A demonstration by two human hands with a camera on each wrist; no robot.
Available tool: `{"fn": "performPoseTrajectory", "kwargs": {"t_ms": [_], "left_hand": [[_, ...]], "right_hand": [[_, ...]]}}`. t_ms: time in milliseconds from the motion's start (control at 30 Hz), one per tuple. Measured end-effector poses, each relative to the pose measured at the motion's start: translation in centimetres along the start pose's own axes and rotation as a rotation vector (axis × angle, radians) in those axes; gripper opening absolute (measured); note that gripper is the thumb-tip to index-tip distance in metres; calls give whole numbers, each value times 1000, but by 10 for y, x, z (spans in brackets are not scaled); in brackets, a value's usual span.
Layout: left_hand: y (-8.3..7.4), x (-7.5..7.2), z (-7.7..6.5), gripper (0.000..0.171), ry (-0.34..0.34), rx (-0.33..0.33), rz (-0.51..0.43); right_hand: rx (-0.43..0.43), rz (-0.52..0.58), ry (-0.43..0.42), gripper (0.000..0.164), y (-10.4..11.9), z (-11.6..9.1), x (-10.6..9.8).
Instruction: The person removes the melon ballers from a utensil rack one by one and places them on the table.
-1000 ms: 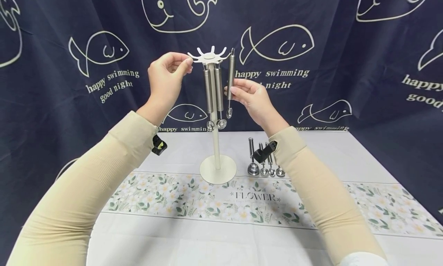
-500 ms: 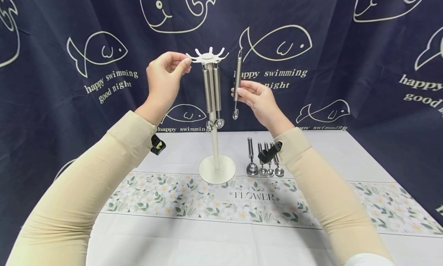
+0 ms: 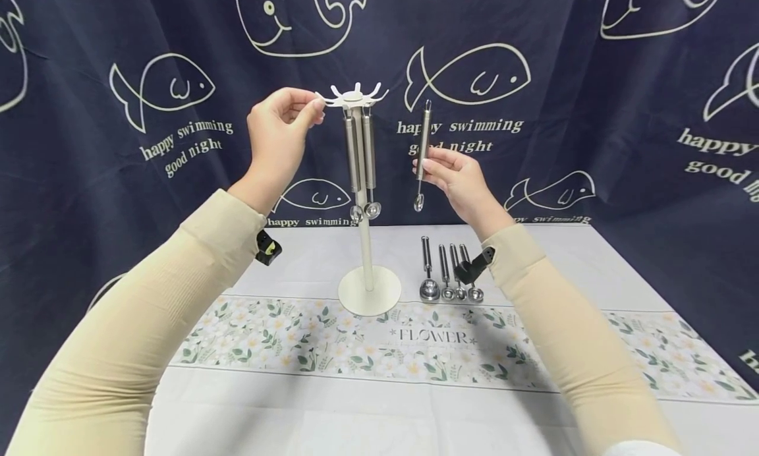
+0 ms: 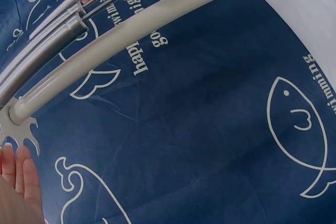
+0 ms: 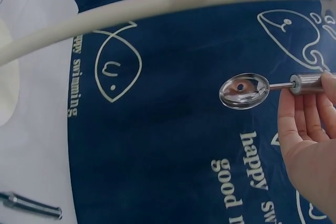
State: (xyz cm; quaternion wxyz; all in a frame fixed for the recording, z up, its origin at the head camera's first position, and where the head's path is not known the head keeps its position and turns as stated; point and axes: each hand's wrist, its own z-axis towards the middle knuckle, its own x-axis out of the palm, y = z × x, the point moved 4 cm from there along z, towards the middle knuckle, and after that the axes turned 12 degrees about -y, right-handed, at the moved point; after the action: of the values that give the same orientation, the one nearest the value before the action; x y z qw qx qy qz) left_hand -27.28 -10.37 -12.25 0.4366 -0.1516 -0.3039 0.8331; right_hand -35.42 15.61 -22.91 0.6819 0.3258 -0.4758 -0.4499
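Note:
My left hand (image 3: 279, 130) pinches the tip of one hook arm on the white hook-topped stand (image 3: 365, 245). Two steel scoops (image 3: 369, 156) hang from that top, bowls down, beside the pole. To the right of the stand, my right hand (image 3: 462, 179) grips a melon baller (image 3: 423, 136) by the lower part of its steel handle, nearly upright with its bowl down. In the right wrist view a small hole shows in the oval bowl (image 5: 244, 92). The melon baller is apart from the stand. Left fingertips (image 4: 22, 166) show at the hooks in the left wrist view.
Several steel scoops (image 3: 448, 271) lie in a row on the white table (image 3: 284, 265), right of the stand's round base (image 3: 369, 298); one has a larger bowl. A floral runner (image 3: 261, 337) crosses the table. Behind hangs a dark blue curtain (image 3: 196, 21) with fish drawings.
My right hand has moved right and slightly down, carrying the melon baller away from the hooks. My left hand keeps its pinch on the hook arm.

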Motion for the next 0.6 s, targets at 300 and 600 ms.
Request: {"fn": "performPoseTrajectory", "kwargs": {"t_ms": [300, 600], "left_hand": [[1, 0, -1, 16, 5, -10, -21], [2, 0, -5, 15, -23, -9, -18]], "right_hand": [[71, -218, -61, 38, -17, 0, -27], [100, -176, -87, 29, -28, -1, -47]]}}
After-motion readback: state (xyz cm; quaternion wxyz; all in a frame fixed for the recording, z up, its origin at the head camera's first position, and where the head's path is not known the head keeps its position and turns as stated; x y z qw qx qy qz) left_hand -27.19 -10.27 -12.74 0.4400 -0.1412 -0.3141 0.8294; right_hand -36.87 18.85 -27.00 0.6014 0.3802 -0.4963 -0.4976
